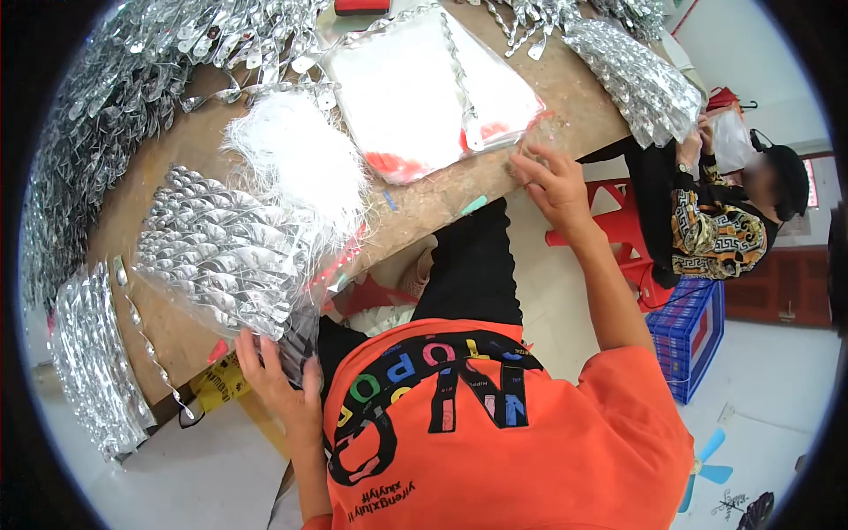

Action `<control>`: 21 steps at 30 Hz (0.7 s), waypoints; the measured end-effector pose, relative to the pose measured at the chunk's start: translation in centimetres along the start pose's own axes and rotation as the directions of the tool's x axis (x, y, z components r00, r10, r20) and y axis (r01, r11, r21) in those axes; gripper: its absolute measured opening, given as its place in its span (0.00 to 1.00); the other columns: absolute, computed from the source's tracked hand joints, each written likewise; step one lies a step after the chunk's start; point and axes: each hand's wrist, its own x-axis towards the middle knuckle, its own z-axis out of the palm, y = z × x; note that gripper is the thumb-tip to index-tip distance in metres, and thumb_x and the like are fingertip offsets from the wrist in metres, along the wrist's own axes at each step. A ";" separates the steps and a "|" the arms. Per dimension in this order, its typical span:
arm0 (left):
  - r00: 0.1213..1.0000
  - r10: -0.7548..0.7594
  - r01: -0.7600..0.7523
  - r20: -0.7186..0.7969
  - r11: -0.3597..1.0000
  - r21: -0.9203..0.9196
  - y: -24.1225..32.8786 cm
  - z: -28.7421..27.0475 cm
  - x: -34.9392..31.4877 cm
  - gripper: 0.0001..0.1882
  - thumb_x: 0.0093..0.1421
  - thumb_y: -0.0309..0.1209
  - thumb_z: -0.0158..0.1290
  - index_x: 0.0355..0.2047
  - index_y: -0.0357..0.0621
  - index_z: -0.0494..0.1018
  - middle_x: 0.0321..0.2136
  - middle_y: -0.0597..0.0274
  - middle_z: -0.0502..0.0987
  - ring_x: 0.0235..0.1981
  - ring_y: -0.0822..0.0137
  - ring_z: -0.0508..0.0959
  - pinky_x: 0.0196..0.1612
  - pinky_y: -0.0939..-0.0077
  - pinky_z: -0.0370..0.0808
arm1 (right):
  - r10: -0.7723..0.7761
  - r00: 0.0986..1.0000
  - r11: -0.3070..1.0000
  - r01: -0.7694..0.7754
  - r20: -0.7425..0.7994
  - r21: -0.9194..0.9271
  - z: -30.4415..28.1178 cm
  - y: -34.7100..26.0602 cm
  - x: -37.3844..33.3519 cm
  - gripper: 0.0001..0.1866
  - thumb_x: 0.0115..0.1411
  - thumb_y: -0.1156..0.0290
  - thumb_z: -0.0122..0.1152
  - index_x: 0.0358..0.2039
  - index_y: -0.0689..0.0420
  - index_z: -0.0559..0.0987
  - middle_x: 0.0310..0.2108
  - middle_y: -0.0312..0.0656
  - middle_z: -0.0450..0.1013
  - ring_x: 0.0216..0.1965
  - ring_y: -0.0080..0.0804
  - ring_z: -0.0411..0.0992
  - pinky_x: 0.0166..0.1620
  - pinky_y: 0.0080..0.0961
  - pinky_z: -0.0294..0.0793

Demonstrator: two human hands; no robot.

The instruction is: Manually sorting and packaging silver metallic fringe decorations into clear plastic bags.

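A clear plastic bag filled with twisted silver foil strips (216, 252) lies at the near left edge of the table. My left hand (281, 380) is at the bag's lower end, its fingers apart and touching the plastic. My right hand (555, 187) is raised by the table edge, fingers spread and partly bent, with nothing plain in them. Close to its fingertips is the corner of a stack of clear and white plastic bags (397, 97) with red marks. Between the two lots sits a tangle of fine white strands (296, 146).
Heaps of silver foil strips (115, 115) cover the table's far left. Another silver bundle (93, 362) hangs over the left edge. At right, a person (724, 212) handles a silver foil bundle (636, 79) near a red stool (609, 212) and a blue crate (693, 340).
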 end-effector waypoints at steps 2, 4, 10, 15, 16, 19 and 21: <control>0.996 -0.070 0.069 -0.048 0.997 -0.017 -0.1 0.3 0.0 0.37 0.51 0.28 0.58 0.61 0.47 0.56 0.62 0.44 0.54 0.63 0.39 0.52 0.62 0.47 0.50 | -0.012 0.999 1.000 0.011 0.039 0.029 0.3 0.3 -0.2 0.26 0.41 0.81 0.62 0.45 0.48 0.78 0.47 0.40 0.71 0.44 0.42 0.68 0.49 0.32 0.65; 0.993 -0.077 0.077 -0.087 0.997 -0.008 -0.2 0.1 0.3 0.35 0.52 0.28 0.57 0.60 0.47 0.57 0.62 0.44 0.54 0.62 0.39 0.53 0.62 0.47 0.50 | 0.009 0.999 0.996 -0.013 0.042 0.084 0.4 0.0 -0.3 0.23 0.43 0.80 0.62 0.43 0.50 0.78 0.47 0.37 0.72 0.44 0.40 0.68 0.49 0.31 0.66; 0.993 0.000 0.010 -0.120 0.997 0.079 -0.6 0.7 1.3 0.28 0.55 0.27 0.54 0.57 0.47 0.63 0.62 0.44 0.55 0.63 0.39 0.53 0.62 0.47 0.50 | -0.015 1.000 0.996 0.012 0.027 0.092 -0.1 0.3 -1.1 0.13 0.50 0.78 0.61 0.38 0.53 0.79 0.37 0.38 0.76 0.37 0.39 0.71 0.45 0.28 0.66; 0.994 0.017 -0.009 -0.107 0.998 0.068 -0.5 0.6 1.3 0.24 0.58 0.28 0.52 0.56 0.47 0.65 0.62 0.44 0.56 0.63 0.39 0.53 0.62 0.47 0.51 | 0.362 0.931 0.875 -0.325 -0.040 0.359 0.5 1.6 -4.3 0.06 0.53 0.76 0.59 0.33 0.58 0.78 0.33 0.34 0.76 0.32 0.30 0.71 0.40 0.23 0.68; 0.993 0.017 -0.011 -0.117 0.998 0.054 -0.6 0.5 1.1 0.22 0.59 0.29 0.50 0.56 0.47 0.66 0.61 0.44 0.56 0.63 0.39 0.53 0.62 0.47 0.50 | 0.577 0.815 0.672 -0.509 0.051 0.538 1.0 2.6 -5.8 0.04 0.56 0.75 0.57 0.32 0.59 0.78 0.32 0.32 0.75 0.32 0.27 0.71 0.40 0.22 0.68; 0.992 -0.012 0.011 -0.129 1.000 -0.006 -1.1 0.6 0.4 0.20 0.61 0.31 0.48 0.54 0.46 0.69 0.61 0.43 0.57 0.62 0.39 0.55 0.62 0.47 0.50 | 0.635 0.511 0.061 -0.781 0.580 0.621 3.7 6.9 -12.4 0.08 0.55 0.70 0.60 0.35 0.55 0.79 0.33 0.37 0.76 0.35 0.32 0.74 0.39 0.32 0.71; 0.988 -0.029 0.018 -0.151 0.997 -0.076 -1.9 1.0 -0.3 0.18 0.62 0.32 0.47 0.52 0.46 0.72 0.61 0.43 0.58 0.62 0.40 0.56 0.63 0.49 0.50 | 0.591 0.483 0.209 -0.865 0.646 0.455 4.3 7.1 -17.5 0.09 0.54 0.69 0.60 0.36 0.54 0.79 0.32 0.37 0.77 0.33 0.31 0.75 0.37 0.31 0.71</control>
